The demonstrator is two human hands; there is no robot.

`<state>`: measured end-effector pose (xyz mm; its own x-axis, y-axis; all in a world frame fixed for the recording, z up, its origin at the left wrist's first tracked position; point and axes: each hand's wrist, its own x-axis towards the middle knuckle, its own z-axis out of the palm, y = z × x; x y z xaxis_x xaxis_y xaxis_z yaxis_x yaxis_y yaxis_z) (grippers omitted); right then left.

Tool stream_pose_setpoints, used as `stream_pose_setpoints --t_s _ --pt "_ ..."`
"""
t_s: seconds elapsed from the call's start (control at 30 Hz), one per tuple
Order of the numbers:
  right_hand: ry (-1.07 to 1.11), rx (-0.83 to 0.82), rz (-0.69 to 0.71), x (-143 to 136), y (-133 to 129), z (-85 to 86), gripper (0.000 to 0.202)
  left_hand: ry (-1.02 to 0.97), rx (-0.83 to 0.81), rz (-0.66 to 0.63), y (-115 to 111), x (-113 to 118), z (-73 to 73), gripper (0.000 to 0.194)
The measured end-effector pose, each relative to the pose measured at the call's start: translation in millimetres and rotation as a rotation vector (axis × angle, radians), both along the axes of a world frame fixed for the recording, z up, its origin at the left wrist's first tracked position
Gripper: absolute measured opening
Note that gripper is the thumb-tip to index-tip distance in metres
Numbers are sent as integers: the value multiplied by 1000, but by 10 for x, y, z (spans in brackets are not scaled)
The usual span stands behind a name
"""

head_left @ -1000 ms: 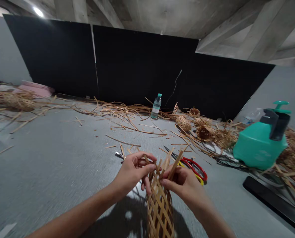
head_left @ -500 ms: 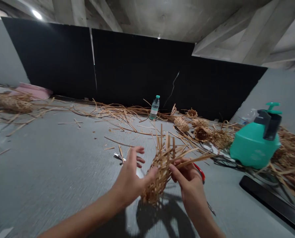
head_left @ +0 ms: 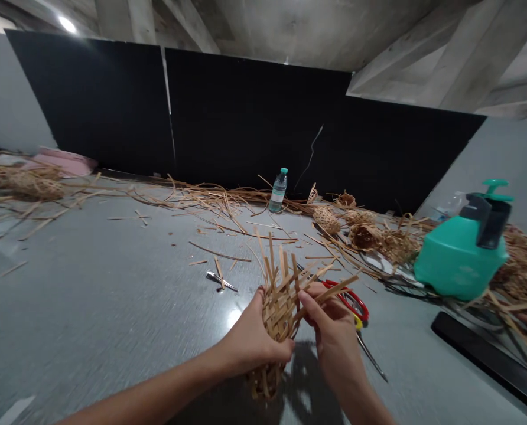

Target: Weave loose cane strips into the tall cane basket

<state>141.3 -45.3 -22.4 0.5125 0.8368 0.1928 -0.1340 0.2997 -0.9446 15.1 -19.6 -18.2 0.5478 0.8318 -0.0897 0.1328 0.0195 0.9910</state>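
L hand (head_left: 251, 341) wrapped round woven piece (head_left: 277, 314) over worktop (head_left: 134, 295); R hand (head_left: 334, 330) pinching strips (head_left: 342, 284) at its open end. Hard tug could snap 1 or loosen weave, esp. w/ L slipping.

Left hand (head_left: 261, 339) gripping the side of a woven basket (head_left: 277, 316) (its upper strips splayed and unwoven); right hand (head_left: 332, 316) pinching strips at its rim. Red-handled scissors (head_left: 364, 313) lie beside the right hand. Beyond stand a capped bottle (head_left: 278, 192) and a green spray bottle (head_left: 461, 257).
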Motion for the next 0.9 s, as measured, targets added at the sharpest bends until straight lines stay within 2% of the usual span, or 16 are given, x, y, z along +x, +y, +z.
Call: stream_pose_setpoints --t_s 0.13,0.33,0.53,0.6,0.67,0.73,0.77,0.83,0.9 --pt "-40 -16 8 -29 -31 49 17 16 30 -15 -16 9 -9 68" --pt "-39 -67 -23 -63 -60 115 22 21 93 -6 -26 27 -42 63" --pt "-47 -84 -39 -26 3 94 21 -60 11 -24 0 14 -39 63" --pt "-65 -81 -6 -22 0 58 25 -90 -31 5 8 8 -35 59" --pt "-109 -39 -30 -37 -29 20 37 -89 -44 102 7 11 -30 56" --pt "-240 35 -156 -68 -72 -9 43 -87 -15 235 -3 26 -33 56" --pt "-353 76 -219 -87 -93 -19 40 -103 -1 280 -11 39 -42 58" --pt "-630 148 -257 -125 -125 -27 26 -184 -4 299 -26 69 -77 63" --pt "-857 195 -204 -159 -135 -28 18 -305 -54 247 -38 103 -128 66"
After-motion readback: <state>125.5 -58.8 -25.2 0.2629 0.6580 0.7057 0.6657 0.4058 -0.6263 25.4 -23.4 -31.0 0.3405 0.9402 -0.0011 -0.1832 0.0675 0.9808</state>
